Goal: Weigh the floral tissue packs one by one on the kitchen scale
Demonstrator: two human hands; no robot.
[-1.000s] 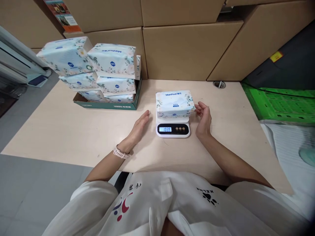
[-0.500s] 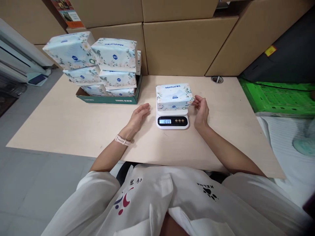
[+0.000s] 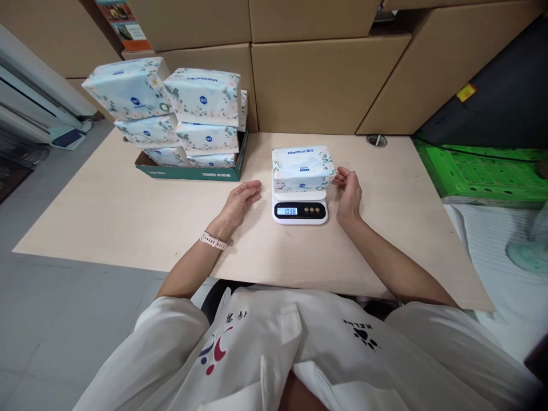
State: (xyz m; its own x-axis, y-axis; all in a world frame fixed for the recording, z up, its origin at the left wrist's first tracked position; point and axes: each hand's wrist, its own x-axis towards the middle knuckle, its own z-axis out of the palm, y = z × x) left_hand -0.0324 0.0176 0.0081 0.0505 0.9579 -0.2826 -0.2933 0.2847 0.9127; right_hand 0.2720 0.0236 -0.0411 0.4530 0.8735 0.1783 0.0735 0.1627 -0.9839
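Observation:
A pale blue floral tissue pack (image 3: 303,169) lies on a white digital scale (image 3: 301,220), whose lit display reads about 103.8. To the left of the scale, my left hand (image 3: 240,202) rests on its edge on the table, fingers stretched out and holding nothing. At the pack's right side is my right hand (image 3: 349,194), its fingers extended and slightly curled; whether the fingertips touch the pack I cannot tell. Several matching tissue packs (image 3: 203,97) are stacked in a shallow green box (image 3: 188,172) at the left rear of the table.
Large cardboard boxes (image 3: 312,85) form a wall behind the wooden table (image 3: 128,228). A cable hole (image 3: 377,140) sits near the rear edge. Right of the table are a green plastic crate (image 3: 462,177) and a white cloth-like sheet (image 3: 488,240).
The scale's reading has shifted slightly, from about 103.9 to 103.8. The view has moved a little; both hands and the pack stay in place.

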